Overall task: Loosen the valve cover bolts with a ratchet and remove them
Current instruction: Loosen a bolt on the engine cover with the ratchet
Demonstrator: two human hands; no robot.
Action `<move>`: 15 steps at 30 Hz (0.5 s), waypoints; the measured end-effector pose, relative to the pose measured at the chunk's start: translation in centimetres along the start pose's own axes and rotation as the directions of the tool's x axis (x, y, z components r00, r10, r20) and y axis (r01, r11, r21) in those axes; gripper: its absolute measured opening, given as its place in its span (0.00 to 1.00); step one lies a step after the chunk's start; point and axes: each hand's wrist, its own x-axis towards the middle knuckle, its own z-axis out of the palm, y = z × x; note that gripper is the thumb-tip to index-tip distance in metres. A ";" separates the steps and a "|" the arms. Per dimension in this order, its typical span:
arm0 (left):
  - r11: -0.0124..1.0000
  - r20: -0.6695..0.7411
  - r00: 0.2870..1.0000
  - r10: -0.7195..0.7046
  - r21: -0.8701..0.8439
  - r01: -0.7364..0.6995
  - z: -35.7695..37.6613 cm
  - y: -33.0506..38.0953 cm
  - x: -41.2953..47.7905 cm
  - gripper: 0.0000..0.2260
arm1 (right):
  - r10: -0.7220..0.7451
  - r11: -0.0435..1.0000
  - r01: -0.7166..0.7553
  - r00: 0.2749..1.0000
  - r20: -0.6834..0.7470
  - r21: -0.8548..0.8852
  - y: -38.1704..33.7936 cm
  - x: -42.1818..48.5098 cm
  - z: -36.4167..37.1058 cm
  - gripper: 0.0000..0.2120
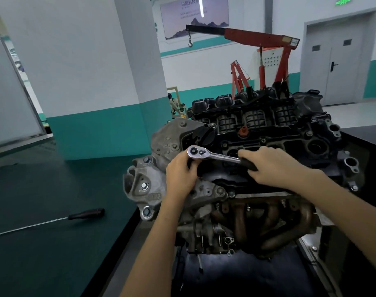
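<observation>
One wide-angle view is taken from the head, close above the near side of the engine (pixel 268 133), and is directed forward and downward; the red hoist (pixel 247 35) is caught well beyond the engine's far side.

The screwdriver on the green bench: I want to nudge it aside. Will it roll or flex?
Probably rolls: the screwdriver has a rounded handle lying on the flat mat. Its long thin shaft may flex slightly. Likely light, being slender.
</observation>
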 end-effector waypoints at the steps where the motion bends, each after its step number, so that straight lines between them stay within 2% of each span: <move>1: 1.000 -0.014 0.999 -0.030 0.008 0.030 0.1 0.1 -0.1 0.04 | -0.001 1.000 0.001 1.000 -0.030 -0.003 -0.1 0.1 -0.2 0.13; 3: 0.997 -0.031 0.997 -0.070 0.027 0.071 0.2 0.2 0.0 0.05 | 0.062 0.997 -0.058 0.996 -0.069 0.047 -1.4 -0.9 0.9 0.13; 5: 0.995 -0.022 0.997 -0.068 0.070 0.069 0.4 0.0 0.1 0.04 | 0.156 0.948 -0.141 0.987 -0.029 0.286 -3.9 -2.8 3.3 0.12; 7: 0.993 0.007 0.998 -0.061 0.103 0.060 0.5 -0.3 0.2 0.05 | 0.207 0.769 -0.196 0.977 0.053 0.608 -7.2 -4.2 5.7 0.10; 8: 0.992 0.016 0.998 -0.068 0.106 0.066 0.6 -0.4 0.3 0.06 | 0.232 0.676 -0.204 0.971 0.058 0.708 -8.8 -4.4 6.7 0.10; 12: 0.994 -0.005 0.998 -0.070 0.081 0.070 0.8 -0.8 0.4 0.04 | 0.351 0.460 -0.199 0.936 0.028 0.865 -13.9 -3.8 9.2 0.11; 13: 0.996 -0.008 0.998 -0.061 0.067 0.062 0.8 -0.8 0.3 0.03 | 0.344 0.445 -0.192 0.939 0.031 0.875 -14.0 -3.8 9.2 0.11; 15: 0.998 -0.016 0.998 -0.065 0.016 0.066 0.7 -0.8 0.2 0.02 | 0.283 0.509 -0.193 0.958 0.049 0.839 -12.5 -3.9 8.5 0.12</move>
